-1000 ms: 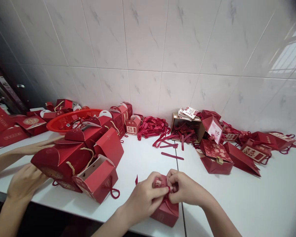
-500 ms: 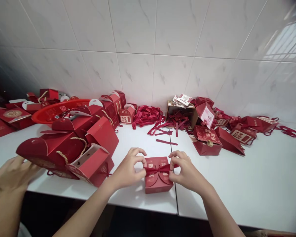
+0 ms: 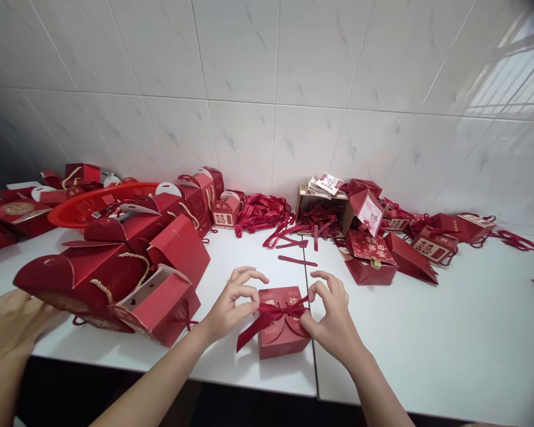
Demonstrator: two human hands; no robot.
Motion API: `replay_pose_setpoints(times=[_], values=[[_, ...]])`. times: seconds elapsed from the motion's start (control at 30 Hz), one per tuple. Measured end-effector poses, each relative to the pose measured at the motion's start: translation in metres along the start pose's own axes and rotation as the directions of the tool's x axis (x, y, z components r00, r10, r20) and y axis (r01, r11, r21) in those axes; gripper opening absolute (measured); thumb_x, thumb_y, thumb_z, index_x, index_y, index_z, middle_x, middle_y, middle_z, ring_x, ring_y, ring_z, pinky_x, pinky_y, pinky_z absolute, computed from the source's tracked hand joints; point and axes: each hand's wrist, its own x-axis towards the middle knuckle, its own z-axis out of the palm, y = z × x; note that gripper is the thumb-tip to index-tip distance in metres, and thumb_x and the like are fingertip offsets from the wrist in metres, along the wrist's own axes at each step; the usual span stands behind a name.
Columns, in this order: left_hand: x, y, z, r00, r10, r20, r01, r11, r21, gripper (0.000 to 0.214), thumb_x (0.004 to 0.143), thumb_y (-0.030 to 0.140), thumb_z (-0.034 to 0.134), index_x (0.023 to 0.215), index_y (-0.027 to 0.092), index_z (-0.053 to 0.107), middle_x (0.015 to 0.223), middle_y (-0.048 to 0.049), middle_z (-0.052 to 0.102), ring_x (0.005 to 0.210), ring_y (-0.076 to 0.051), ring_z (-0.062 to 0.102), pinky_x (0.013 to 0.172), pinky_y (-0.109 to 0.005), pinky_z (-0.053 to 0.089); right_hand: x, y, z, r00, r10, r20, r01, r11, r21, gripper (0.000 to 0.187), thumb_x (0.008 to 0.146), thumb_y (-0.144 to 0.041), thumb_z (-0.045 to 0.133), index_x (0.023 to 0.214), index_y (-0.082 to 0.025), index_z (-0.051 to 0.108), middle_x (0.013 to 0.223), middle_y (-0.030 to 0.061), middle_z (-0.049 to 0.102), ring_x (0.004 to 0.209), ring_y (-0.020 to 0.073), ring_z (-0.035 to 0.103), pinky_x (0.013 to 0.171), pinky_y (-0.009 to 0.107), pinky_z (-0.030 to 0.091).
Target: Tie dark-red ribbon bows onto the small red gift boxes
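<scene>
Red, square and small, a gift box [image 3: 283, 343] sits on a white table [image 3: 427, 350] directly between one person's two hands, with a dark red ribbon [image 3: 267, 318] tied in a bow across its top. The left hand [image 3: 256, 301] is at the bow's left side, thumb and forefinger curled close to the ribbon, one ribbon tail hanging below them. The right hand [image 3: 308, 307] is at the opposite side, thumb by the box's right edge, forefinger bent near the bow's right tip. Whether either hand grips the ribbon cannot be told. Larger boxes with rope handles [image 3: 143, 270] stand to the left.
</scene>
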Motion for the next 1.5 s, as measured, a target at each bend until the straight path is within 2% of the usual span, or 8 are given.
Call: replay_pose_setpoints(times=[0.1, 0.4, 0.57, 0.67, 0.8, 0.93, 1.1, 1.5], values=[[0.0, -0.007, 0.006, 0.999, -0.051, -0.009, 0.049, 0.986, -0.158, 0.028, 0.08, 0.024, 0.049, 0.052, 0.018, 0.049, 0.11, -0.0056, 0.062, 0.115, -0.026, 0.046, 0.102, -0.046, 0.033, -0.001, 0.0, 0.002, 0.998, 0.011, -0.058, -0.011, 1.0, 0.011, 0.025, 0.064, -0.011, 0.053, 0.079, -0.024, 0.036, 0.119, 0.0082, 0.045, 0.117, 0.0292, 0.04, 0.092, 0.049, 0.034], [-0.008, -0.011, 0.01, 0.998, -0.066, 0.009, 0.066, 0.997, 0.05, 0.029, 0.081, 0.027, 0.06, 0.053, 0.019, 0.055, 0.106, -0.0042, 0.065, 0.123, -0.027, 0.043, 0.1, -0.043, 0.036, -0.004, 0.004, -0.006, 0.985, -0.16, -0.071, 0.144, 0.97, -0.198, 0.031, 0.062, -0.004, 0.051, 0.083, -0.023, 0.038, 0.133, 0.0106, 0.036, 0.126, 0.0326, 0.032, 0.095, 0.051, 0.031], [0.001, -0.006, 0.007, 0.997, -0.06, 0.044, 0.062, 0.996, -0.056, 0.029, 0.079, 0.022, 0.057, 0.052, 0.017, 0.053, 0.103, -0.0067, 0.063, 0.099, -0.02, 0.06, 0.088, -0.031, 0.044, 0.015, -0.005, -0.011, 0.978, -0.167, 0.128, 0.2, 0.929, -0.31, 0.035, 0.06, 0.002, 0.047, 0.086, -0.02, 0.042, 0.133, 0.0162, 0.039, 0.127, 0.0356, 0.034, 0.093, 0.047, 0.035], [0.007, -0.006, 0.006, 0.997, -0.064, 0.046, 0.068, 0.993, -0.1, 0.027, 0.076, 0.022, 0.058, 0.051, 0.018, 0.051, 0.097, -0.0058, 0.062, 0.093, -0.019, 0.06, 0.087, -0.031, 0.044, 0.03, -0.011, -0.015, 0.948, -0.03, 0.318, 0.115, 0.961, -0.253, 0.036, 0.061, 0.003, 0.044, 0.089, -0.02, 0.044, 0.128, 0.0164, 0.044, 0.097, 0.0282, 0.057, 0.072, 0.036, 0.043], [0.01, -0.007, 0.012, 0.995, -0.103, 0.013, 0.104, 0.983, -0.153, 0.027, 0.075, 0.023, 0.056, 0.051, 0.018, 0.046, 0.095, -0.0053, 0.061, 0.088, -0.018, 0.061, 0.083, -0.03, 0.045, 0.037, -0.011, -0.011, 0.951, 0.092, 0.295, -0.048, 0.987, -0.152, 0.026, 0.069, -0.005, 0.044, 0.09, -0.021, 0.042, 0.095, 0.0088, 0.057, 0.067, 0.0199, 0.055, 0.061, 0.031, 0.039], [0.007, -0.005, 0.024, 0.984, -0.166, -0.072, 0.147, 0.966, -0.211, 0.034, 0.079, 0.03, 0.053, 0.051, 0.019, 0.037, 0.098, -0.0086, 0.062, 0.097, -0.022, 0.061, 0.079, -0.031, 0.046, 0.031, -0.001, 0.0, 0.967, 0.111, 0.229, -0.094, 0.992, -0.082, 0.018, 0.079, -0.013, 0.04, 0.096, -0.021, 0.038, 0.083, 0.0048, 0.059, 0.064, 0.0181, 0.055, 0.059, 0.029, 0.04], [0.002, -0.005, 0.034, 0.959, -0.242, -0.145, 0.202, 0.948, -0.246, 0.041, 0.079, 0.035, 0.057, 0.052, 0.02, 0.031, 0.097, -0.0099, 0.062, 0.1, -0.023, 0.061, 0.078, -0.031, 0.046, 0.018, 0.009, 0.002, 0.964, 0.045, 0.263, -0.055, 0.998, 0.03, 0.021, 0.081, -0.012, 0.04, 0.098, -0.022, 0.037, 0.096, 0.0045, 0.061, 0.058, 0.0121, 0.055, 0.056, 0.025, 0.042], [-0.004, -0.01, 0.031, 0.964, -0.247, -0.093, 0.227, 0.955, -0.192, 0.037, 0.08, 0.035, 0.059, 0.052, 0.018, 0.04, 0.108, -0.009, 0.062, 0.084, -0.019, 0.063, 0.071, -0.028, 0.047, 0.017, 0.014, -0.016, 0.898, -0.124, 0.422, 0.059, 0.985, 0.163, 0.042, 0.076, -0.002, 0.041, 0.113, -0.023, 0.042, 0.103, 0.006, 0.062, 0.078, 0.0147, 0.059, 0.071, 0.029, 0.048]])
